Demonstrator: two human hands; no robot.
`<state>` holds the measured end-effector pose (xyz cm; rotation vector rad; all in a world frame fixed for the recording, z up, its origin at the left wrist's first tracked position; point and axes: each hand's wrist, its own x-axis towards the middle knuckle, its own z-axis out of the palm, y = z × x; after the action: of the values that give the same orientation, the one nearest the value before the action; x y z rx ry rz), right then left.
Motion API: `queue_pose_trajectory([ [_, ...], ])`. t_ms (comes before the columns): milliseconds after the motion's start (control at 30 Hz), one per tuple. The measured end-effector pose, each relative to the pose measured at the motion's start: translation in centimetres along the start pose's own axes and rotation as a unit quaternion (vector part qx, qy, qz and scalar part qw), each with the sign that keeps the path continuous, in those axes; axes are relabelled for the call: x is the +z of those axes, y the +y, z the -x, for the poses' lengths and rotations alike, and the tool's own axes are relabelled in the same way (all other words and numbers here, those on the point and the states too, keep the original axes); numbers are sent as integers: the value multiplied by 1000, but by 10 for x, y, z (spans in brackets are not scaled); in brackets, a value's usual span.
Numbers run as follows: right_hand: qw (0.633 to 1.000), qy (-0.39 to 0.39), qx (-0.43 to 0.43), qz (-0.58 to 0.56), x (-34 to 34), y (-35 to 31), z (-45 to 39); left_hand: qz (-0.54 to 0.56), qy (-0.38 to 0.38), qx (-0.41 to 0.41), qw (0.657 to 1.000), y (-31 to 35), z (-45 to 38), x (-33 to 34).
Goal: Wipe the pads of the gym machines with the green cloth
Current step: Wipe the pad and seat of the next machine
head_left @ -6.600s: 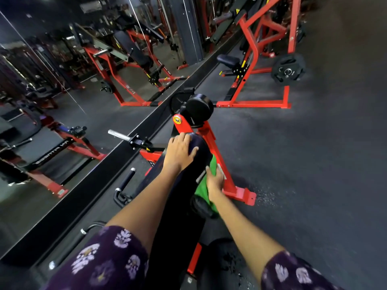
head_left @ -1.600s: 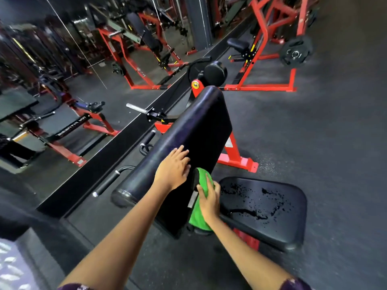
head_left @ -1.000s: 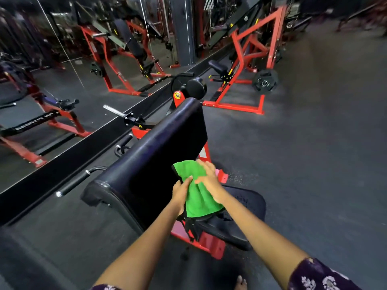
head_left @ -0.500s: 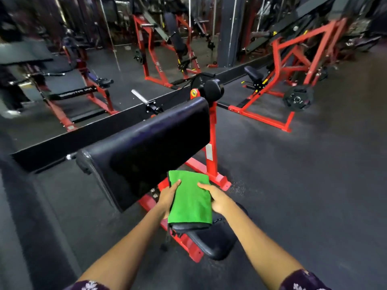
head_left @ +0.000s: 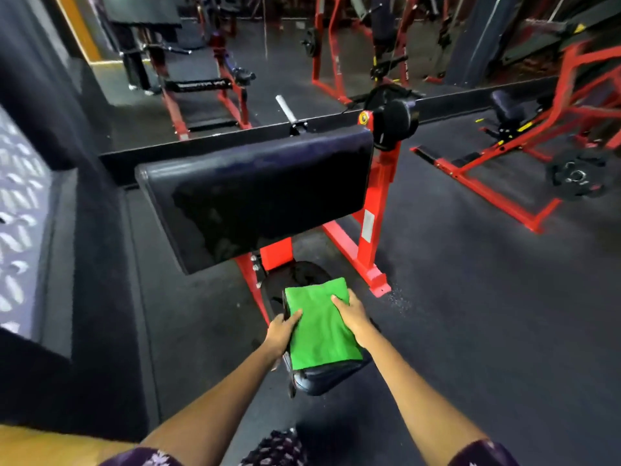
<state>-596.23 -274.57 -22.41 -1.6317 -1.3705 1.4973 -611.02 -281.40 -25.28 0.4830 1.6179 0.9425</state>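
Head view: the green cloth (head_left: 319, 326), folded into a rectangle, lies flat on the black seat pad (head_left: 331, 378) of the red-framed machine, straight ahead of the person and low down. Its long axis runs away from the body, tilted slightly left at the far end. The left hand (head_left: 280, 332) grips the cloth's left edge, thumb on top and fingers hidden beneath or beside it. The right hand (head_left: 353, 319) lies on the right edge with fingers reaching forward over it; whether it pinches or only presses is unclear. Both hands flank the cloth about equally, so neither is clearly nearer. The seat's far end shows bare beyond the cloth, so the likely stroke runs forward along that long axis. The large arm pad (head_left: 258, 193) stands above and beyond, well clear of the hands.
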Motion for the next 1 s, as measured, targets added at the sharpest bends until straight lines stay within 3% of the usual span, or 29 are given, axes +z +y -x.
queue_pose_trajectory([
  [133,988,-132,76,20,-5,17,-28,-81,127,27,988,-15,-8,17],
  [267,949,-253,96,164,-19,18,-52,-42,186,-12,982,-23,-31,38],
  [533,929,-277,127,212,-36,24,-103,91,211,-80,970,-22,-28,75],
  [667,890,-355,80,273,-31,14,-127,153,248,-89,952,-22,-18,91],
  [833,817,-421,-78,387,-32,7,-158,229,337,-84,909,-25,-22,136],
  [1000,720,-518,-191,421,-45,24,-190,295,469,-130,822,-26,-32,208],
])
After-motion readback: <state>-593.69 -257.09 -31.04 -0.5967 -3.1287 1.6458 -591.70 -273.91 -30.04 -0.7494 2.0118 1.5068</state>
